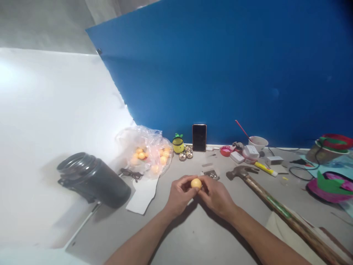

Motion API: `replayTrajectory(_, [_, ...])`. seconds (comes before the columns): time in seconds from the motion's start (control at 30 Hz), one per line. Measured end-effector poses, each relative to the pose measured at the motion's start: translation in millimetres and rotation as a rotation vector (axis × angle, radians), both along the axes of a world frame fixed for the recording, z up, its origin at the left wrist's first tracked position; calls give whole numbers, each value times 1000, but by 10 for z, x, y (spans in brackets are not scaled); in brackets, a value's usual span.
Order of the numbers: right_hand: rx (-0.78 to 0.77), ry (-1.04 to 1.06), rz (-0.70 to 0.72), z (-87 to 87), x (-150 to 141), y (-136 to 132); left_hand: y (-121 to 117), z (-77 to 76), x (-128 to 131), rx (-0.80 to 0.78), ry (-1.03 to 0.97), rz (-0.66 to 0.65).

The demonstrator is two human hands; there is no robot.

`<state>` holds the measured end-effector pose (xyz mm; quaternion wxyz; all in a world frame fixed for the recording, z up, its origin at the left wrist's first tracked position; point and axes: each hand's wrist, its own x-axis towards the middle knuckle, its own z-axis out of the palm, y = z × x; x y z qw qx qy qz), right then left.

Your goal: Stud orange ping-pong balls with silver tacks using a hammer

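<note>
Both my hands meet over the grey table (193,235) and pinch one small orange ball (196,183) between their fingertips. My left hand (179,195) holds it from the left with curled fingers. My right hand (215,195) closes on it from the right. Just beyond the ball lies a small clear packet of metal bits (211,174). A clear plastic bag (146,151) with several more orange balls lies further back on the left.
A hammer (273,202) with a long wooden handle lies to the right. A dark jar (92,179) lies on its side at left. A phone (199,137) leans against the blue board (234,73). A white cup, small boxes, a cable and coloured craft pieces sit at right.
</note>
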<state>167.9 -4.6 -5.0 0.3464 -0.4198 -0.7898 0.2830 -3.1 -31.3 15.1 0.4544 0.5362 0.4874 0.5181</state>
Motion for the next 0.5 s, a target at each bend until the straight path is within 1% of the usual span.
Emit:
replayTrajectory(0.1, [12, 32, 5, -41, -10, 13, -30, 20, 31, 3, 19, -31])
replayTrajectory(0.17, [-41, 31, -12, -45, -24, 17, -46, 75, -1, 13, 92, -44])
replayTrajectory(0.2, [-78, 20, -26, -41, -34, 15, -42, 127, -56, 43, 157, -12])
replayTrajectory(0.23, [-114, 2, -41, -34, -44, 10, -26, 196, -146, 92, 245, 60])
replayTrajectory(0.27, [-143, -20, -53, -26, -55, 5, 8, 283, -274, 177, 344, 195])
replayTrajectory(0.3, [-163, -44, -61, -16, -65, -2, 61, 383, -435, 243, 444, 373])
replayTrajectory(0.33, [-177, -65, -60, -4, -74, -7, 136, 491, -623, 271, 567, 525])
replayTrajectory(0.37, [-186, -78, -51, 8, -81, -12, 229, 598, -827, 259, 714, 652])
replayTrajectory(0.4, [-190, -82, -36, 23, -87, -14, 336, 695, -1030, 189, 881, 762])
replayTrajectory(0.43, [-191, -82, -17, 40, -91, -16, 453, 776, -1221, 55, 1070, 790])
replayTrajectory(0.47, [-190, -83, 4, 59, -93, -16, 571, 836, -1386, -110, 1250, 748])
replayTrajectory(0.5, [-189, -88, 23, 78, -92, -17, 684, 871, -1518, -182, 1303, 711])
